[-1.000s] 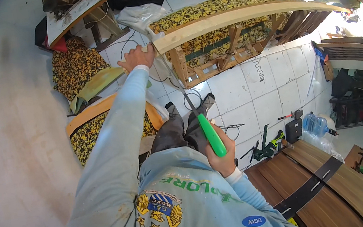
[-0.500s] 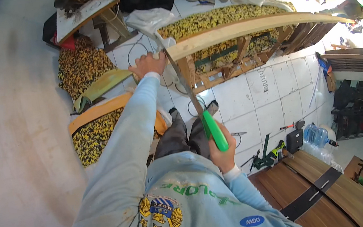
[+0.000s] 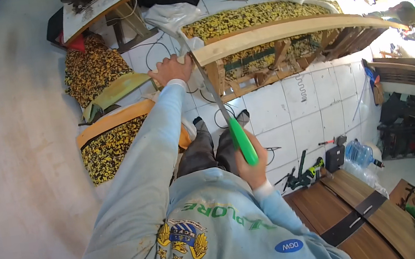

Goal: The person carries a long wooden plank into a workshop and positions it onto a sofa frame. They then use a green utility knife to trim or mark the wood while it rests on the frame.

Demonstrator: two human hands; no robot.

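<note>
My right hand [image 3: 254, 161] is closed around the green handle of a handsaw [image 3: 242, 140]. The saw's narrow metal blade runs away from me and crosses a long pale wooden plank [image 3: 268, 35] near its left end. My left hand [image 3: 172, 69] grips that end of the plank, just left of the blade, with its fingers curled over it. The plank extends to the right above a wooden furniture frame [image 3: 258, 77]. Behind and beneath it lies yellow-and-black speckled foam [image 3: 255, 15].
More speckled foam [image 3: 96, 73] lies at the left, near a small worktable [image 3: 96, 15]. Black cable [image 3: 156, 49] loops over the white tiled floor [image 3: 279, 114]. At right are brown wooden panels [image 3: 335, 207], a green power tool [image 3: 311, 172] and a blue water bottle [image 3: 359, 153].
The saw and my right hand have shifted slightly forward, away from my body. My left hand keeps its grip on the plank's end.
</note>
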